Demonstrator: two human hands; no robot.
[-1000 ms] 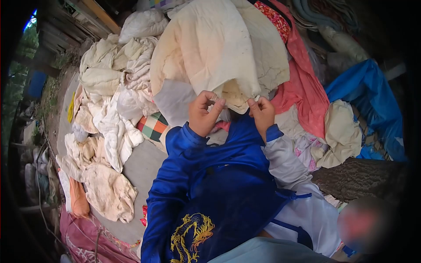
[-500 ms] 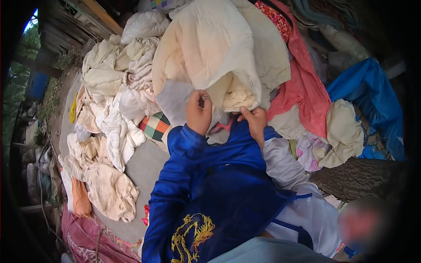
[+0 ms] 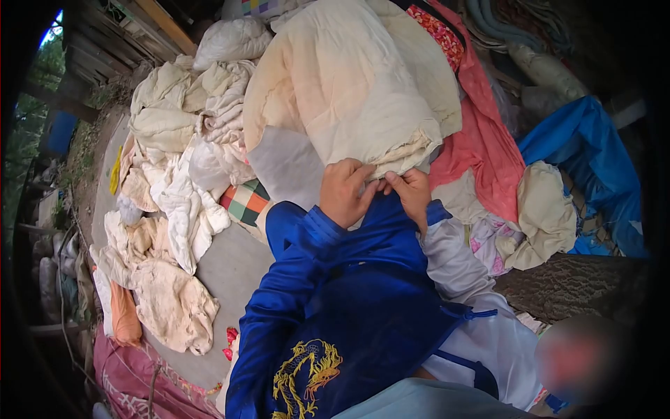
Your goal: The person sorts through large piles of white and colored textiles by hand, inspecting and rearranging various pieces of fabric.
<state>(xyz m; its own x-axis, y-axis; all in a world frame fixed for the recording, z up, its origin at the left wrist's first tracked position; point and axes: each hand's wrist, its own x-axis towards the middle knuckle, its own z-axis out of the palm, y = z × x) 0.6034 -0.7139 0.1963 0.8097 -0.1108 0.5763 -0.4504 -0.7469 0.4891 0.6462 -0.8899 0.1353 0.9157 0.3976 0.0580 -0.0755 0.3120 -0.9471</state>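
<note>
While the left hand (image 3: 347, 192) and the right hand (image 3: 412, 190) pinched its near folded edge, almost touching each other, the cream quilt (image 3: 349, 84) lay heaped straight ahead of them. That edge ran left to right, equally near both. 0.5 s before, the 2 hands were apart and the fold gaped open.

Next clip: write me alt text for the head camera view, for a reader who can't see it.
A person's left hand and right hand, close together, grip the lower edge of a big folded cream quilt. A blue satin garment fills the foreground. Crumpled pale cloths, a pink cloth and a blue tarp lie around.
</note>
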